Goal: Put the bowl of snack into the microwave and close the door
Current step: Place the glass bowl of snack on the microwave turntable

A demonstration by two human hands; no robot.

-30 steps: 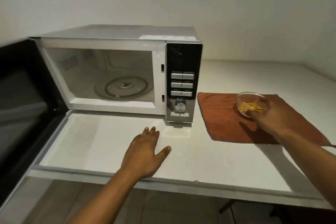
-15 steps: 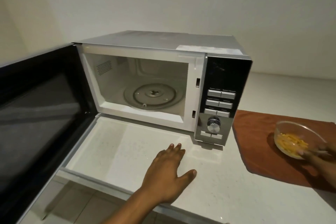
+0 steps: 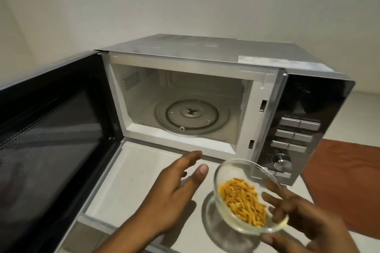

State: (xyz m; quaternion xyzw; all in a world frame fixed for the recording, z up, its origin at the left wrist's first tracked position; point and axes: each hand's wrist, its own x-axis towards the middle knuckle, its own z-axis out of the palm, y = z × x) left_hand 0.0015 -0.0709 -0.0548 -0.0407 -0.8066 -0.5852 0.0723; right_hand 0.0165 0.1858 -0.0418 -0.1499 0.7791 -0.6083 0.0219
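Observation:
A clear glass bowl (image 3: 236, 174) of orange snack sticks hangs above the counter in front of the microwave's control panel, held by my right hand (image 3: 308, 220) at its near right rim. My left hand (image 3: 174, 193) hovers just left of the bowl, fingers spread, holding nothing. The silver microwave (image 3: 205, 51) stands with its black door (image 3: 51, 133) swung wide to the left. Inside, the glass turntable (image 3: 192, 116) is bare.
A rust-orange cloth (image 3: 345, 178) lies on the white counter (image 3: 131, 172) to the right of the microwave. The counter's front edge runs below my hands, with floor tiles beyond it at bottom left. A white wall stands behind.
My right hand has lifted the bowl off the cloth and carried it left, toward the microwave opening. My left hand has risen off the counter. The view has moved closer.

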